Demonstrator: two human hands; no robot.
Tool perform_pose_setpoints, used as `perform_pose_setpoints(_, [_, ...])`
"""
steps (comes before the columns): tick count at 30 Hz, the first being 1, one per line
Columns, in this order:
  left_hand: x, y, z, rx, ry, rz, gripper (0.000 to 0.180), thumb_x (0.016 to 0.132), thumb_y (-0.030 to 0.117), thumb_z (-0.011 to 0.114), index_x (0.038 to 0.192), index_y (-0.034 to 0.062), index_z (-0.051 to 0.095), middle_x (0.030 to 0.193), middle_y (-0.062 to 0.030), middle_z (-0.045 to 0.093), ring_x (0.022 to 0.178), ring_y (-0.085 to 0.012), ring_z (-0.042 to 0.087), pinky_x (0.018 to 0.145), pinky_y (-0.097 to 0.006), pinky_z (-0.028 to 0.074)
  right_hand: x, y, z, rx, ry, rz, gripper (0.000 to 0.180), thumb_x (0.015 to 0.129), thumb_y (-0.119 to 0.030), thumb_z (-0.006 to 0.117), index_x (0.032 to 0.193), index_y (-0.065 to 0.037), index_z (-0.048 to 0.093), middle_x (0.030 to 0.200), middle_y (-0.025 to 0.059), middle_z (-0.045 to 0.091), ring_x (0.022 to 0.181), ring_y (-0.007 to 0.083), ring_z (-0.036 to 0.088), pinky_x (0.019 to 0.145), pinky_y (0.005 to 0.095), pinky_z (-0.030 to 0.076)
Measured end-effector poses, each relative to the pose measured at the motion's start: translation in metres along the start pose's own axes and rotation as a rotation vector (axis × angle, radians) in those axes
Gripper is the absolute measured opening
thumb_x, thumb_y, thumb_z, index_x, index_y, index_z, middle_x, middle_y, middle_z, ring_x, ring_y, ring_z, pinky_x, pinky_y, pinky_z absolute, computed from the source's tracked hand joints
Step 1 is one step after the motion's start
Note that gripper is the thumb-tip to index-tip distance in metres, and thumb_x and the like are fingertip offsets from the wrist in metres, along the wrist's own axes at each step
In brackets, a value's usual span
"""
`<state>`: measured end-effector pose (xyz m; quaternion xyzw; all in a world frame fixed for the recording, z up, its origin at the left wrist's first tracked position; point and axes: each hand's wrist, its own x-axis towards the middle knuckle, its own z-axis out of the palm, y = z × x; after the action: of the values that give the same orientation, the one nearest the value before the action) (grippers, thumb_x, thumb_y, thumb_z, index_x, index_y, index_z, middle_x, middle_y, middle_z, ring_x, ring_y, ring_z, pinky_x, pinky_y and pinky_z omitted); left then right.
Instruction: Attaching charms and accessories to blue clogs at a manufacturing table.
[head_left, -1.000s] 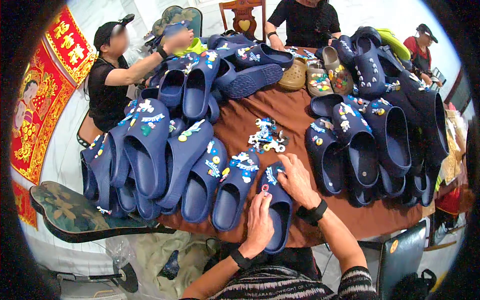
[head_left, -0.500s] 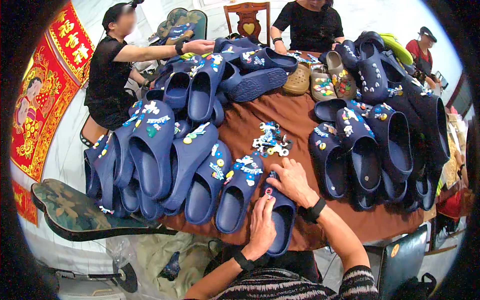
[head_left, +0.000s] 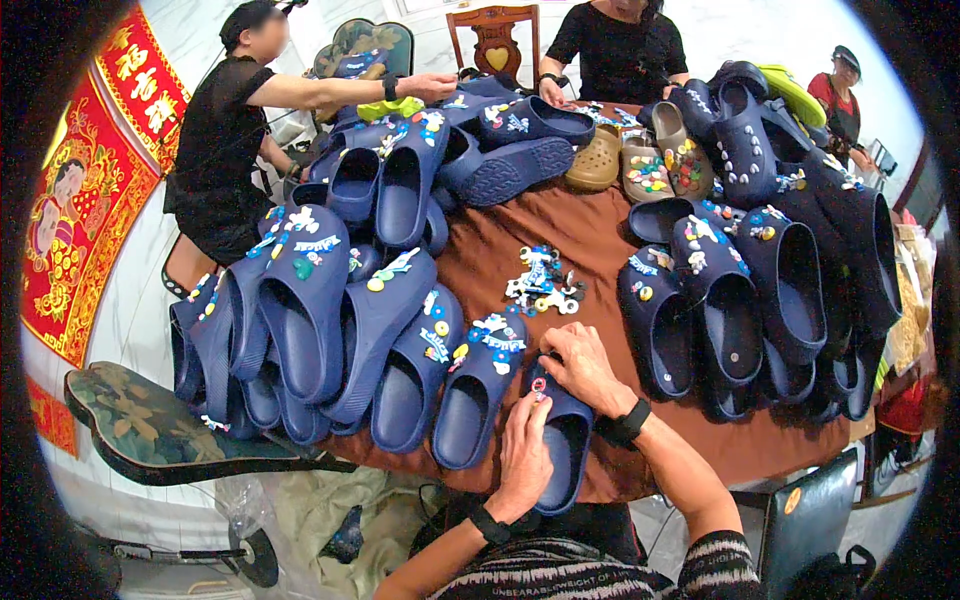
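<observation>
Both hands rest on one navy clog (head_left: pixel 562 450) at the table's (head_left: pixel 760 450) near edge. The left hand (head_left: pixel 525 450) presses its upper; the right hand (head_left: pixel 582 368) pinches a small charm (head_left: pixel 539 384). Three other people stand around.

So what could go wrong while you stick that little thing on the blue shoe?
The shoe hangs past the table edge, so a hard push from the left hand might tip it off. The tiny charm could slip from the fingers. The right hand sits close to the loose charm pile and might scatter it.
</observation>
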<state>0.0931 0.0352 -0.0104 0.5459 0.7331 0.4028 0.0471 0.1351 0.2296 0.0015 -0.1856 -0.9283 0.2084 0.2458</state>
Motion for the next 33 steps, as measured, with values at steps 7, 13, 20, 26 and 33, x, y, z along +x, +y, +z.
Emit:
perform_pose_setpoints(7, [-0.001,-0.004,0.0,-0.001,-0.006,0.016,0.066,0.08,-0.012,0.051,0.143,0.0045,0.041,0.146,-0.02,0.039,0.136,-0.0407,0.038,0.112,-0.049,0.032,0.004,-0.003,-0.005,0.056,-0.015,-0.006,0.017,0.083,-0.024,0.071,0.094,-0.011,0.067,0.087,0.0107,0.064,0.088,0.0328,0.057,0.077,0.0451,0.043])
perform_pose_setpoints(13, [0.001,-0.004,0.0,0.006,0.013,0.008,0.063,0.083,-0.01,0.05,0.143,0.0051,0.041,0.145,-0.02,0.04,0.135,-0.04,0.04,0.112,-0.049,0.033,-0.001,-0.006,-0.005,0.174,0.037,0.047,0.013,0.085,-0.023,0.068,0.084,-0.01,0.071,0.087,0.0116,0.065,0.087,0.0327,0.056,0.075,0.0451,0.044])
perform_pose_setpoints(20, [-0.001,-0.004,-0.002,0.009,0.007,-0.007,0.064,0.083,-0.012,0.045,0.144,0.0046,0.039,0.145,-0.0222,0.04,0.134,-0.0413,0.04,0.113,-0.047,0.033,-0.01,-0.01,-0.013,0.126,-0.047,-0.06,0.011,0.085,-0.019,0.064,0.086,-0.009,0.068,0.095,0.0081,0.066,0.099,0.0299,0.057,0.088,0.0422,0.041])
perform_pose_setpoints(26, [-0.001,-0.003,0.001,0.004,0.006,-0.001,0.064,0.082,-0.012,0.045,0.144,0.0047,0.04,0.144,-0.0222,0.041,0.133,-0.0408,0.042,0.112,-0.047,0.034,-0.026,-0.005,-0.01,0.28,0.151,-0.017,0.023,0.087,-0.022,0.065,0.073,-0.005,0.061,0.078,0.0119,0.06,0.082,0.0323,0.054,0.077,0.0448,0.04])
perform_pose_setpoints(33, [-0.001,-0.004,0.002,-0.028,0.018,-0.023,0.066,0.081,-0.013,0.046,0.144,0.0059,0.04,0.143,-0.0205,0.041,0.133,-0.0403,0.042,0.112,-0.047,0.035,-0.029,-0.009,0.0,0.36,0.38,0.07,0.03,0.089,-0.013,0.066,0.065,-0.002,0.051,0.065,0.0117,0.05,0.067,0.03,0.048,0.061,0.0409,0.038])
